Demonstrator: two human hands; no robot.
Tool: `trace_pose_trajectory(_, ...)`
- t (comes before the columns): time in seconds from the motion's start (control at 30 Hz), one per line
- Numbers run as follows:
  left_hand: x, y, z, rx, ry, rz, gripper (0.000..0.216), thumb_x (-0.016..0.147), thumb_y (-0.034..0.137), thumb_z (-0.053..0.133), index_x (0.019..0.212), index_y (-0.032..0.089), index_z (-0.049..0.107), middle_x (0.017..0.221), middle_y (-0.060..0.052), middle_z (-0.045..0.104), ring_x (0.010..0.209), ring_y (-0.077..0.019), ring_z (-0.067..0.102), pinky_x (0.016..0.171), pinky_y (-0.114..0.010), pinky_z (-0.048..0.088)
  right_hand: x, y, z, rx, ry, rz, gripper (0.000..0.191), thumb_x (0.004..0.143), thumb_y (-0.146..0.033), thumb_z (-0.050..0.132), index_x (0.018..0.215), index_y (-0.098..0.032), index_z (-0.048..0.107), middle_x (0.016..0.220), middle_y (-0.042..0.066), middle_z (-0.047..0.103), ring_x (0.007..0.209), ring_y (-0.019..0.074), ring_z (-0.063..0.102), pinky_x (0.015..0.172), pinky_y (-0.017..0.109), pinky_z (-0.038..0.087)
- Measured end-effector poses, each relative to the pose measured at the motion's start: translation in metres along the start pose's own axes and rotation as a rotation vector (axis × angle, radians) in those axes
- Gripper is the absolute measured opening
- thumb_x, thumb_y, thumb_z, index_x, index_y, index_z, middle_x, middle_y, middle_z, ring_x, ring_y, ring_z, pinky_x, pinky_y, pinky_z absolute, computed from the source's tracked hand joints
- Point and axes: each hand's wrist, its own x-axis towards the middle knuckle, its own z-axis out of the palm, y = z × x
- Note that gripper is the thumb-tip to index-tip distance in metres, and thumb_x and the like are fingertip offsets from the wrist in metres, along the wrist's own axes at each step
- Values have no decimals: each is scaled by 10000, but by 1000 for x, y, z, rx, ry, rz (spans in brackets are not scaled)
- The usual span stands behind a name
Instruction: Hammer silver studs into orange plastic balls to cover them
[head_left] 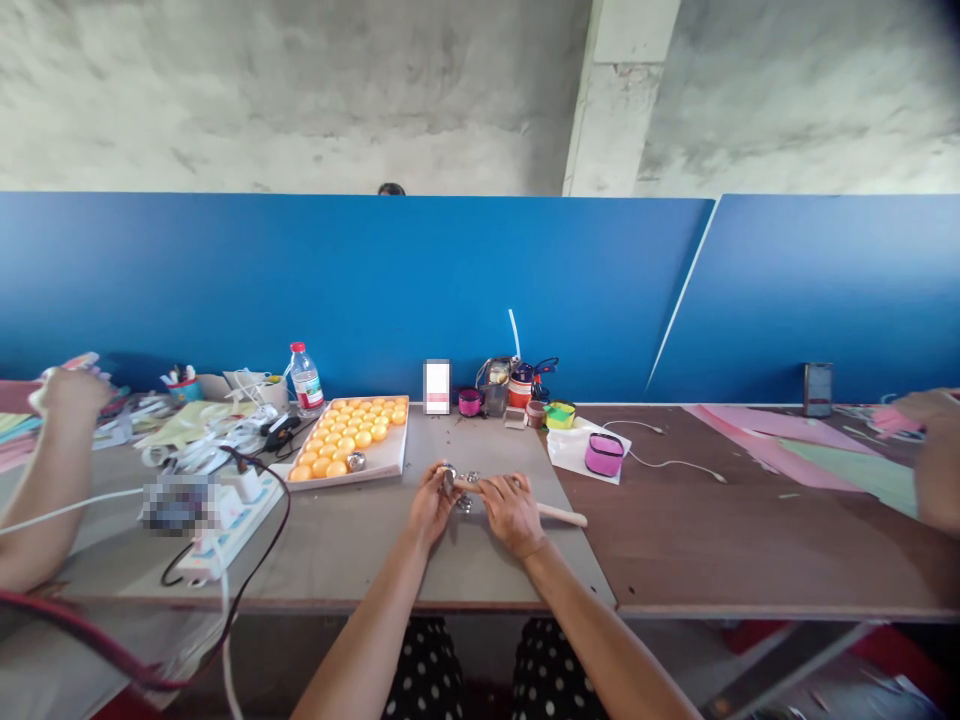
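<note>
My left hand (pixel 433 503) pinches a small shiny silver piece (pixel 448 477) just above the grey tabletop (pixel 352 550). My right hand (pixel 512 512) lies beside it, closed over a pale wooden stick (pixel 564 515) that points right along the table. Between the two hands sit a few more small silver pieces (pixel 466 500). Behind and to the left stands a white tray (pixel 382 462) filled with several orange balls (pixel 352 435) and one silver ball (pixel 356 461).
A power strip (pixel 225 515) with cables and a black glue gun (pixel 279 430) lie at left, near a water bottle (pixel 305 378). Small jars (pixel 517 385) and a pink pouch (pixel 604 454) sit at the back. Other people's arms (pixel 45 470) reach in at both edges. A blue partition (pixel 450 290) closes the rear.
</note>
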Motion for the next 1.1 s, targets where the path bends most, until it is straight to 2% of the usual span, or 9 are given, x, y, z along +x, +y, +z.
trace_pose_trajectory(0.4,-1,-1,0,-80,8,9,217,737,193,605,952,168,584,751,-5,626,672,-123,605,683,-295,510,1,-2,2,-34,93,15,205,890,-237,400,972,-213,586,848,39,613,798,145,510,866,325,247)
trace_pose_trajectory(0.7,0,1,2,-94,46,8,219,740,161,585,958,168,577,738,-8,641,681,-133,626,696,-305,520,0,-1,2,-15,91,12,204,894,-238,398,965,-214,588,837,40,624,792,146,518,878,332,239)
trace_pose_trajectory(1.0,1,0,-1,-105,29,24,226,749,153,577,974,174,569,741,-9,643,731,-143,637,814,-354,493,-1,-1,3,-22,70,-9,192,892,-242,410,950,-220,592,827,26,623,773,134,521,870,322,243)
trace_pose_trajectory(1.1,1,0,-1,-106,13,47,233,764,165,557,997,171,557,761,-23,645,762,-150,636,838,-363,478,-1,0,2,-23,115,-16,189,889,-242,419,959,-215,592,836,24,629,776,129,529,873,322,246)
